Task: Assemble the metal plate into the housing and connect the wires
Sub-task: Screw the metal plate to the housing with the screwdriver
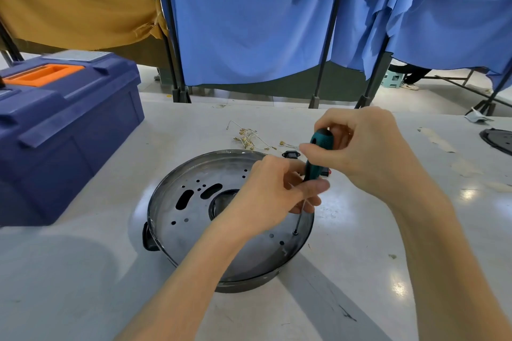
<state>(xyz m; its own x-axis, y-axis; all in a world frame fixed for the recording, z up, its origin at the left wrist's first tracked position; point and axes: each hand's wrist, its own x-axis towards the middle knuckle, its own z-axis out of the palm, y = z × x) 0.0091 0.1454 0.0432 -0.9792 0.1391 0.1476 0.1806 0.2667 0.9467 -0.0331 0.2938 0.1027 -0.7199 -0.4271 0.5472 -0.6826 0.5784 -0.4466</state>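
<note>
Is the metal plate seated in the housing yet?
In: the metal plate lies flat inside the housing rim, screwdriver tip at its edge.

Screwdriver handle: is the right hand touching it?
Touching. The head view shows the right hand with fingers wrapped round the top of the green screwdriver handle; no gap.

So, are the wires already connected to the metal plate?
No, the wires lie loose on the table beyond the housing, apart from the metal plate.

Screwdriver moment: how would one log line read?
stage: screwing plate; right hand: grips screwdriver handle; left hand: steadies it lower; tip: on screw; wires: loose on table
</note>
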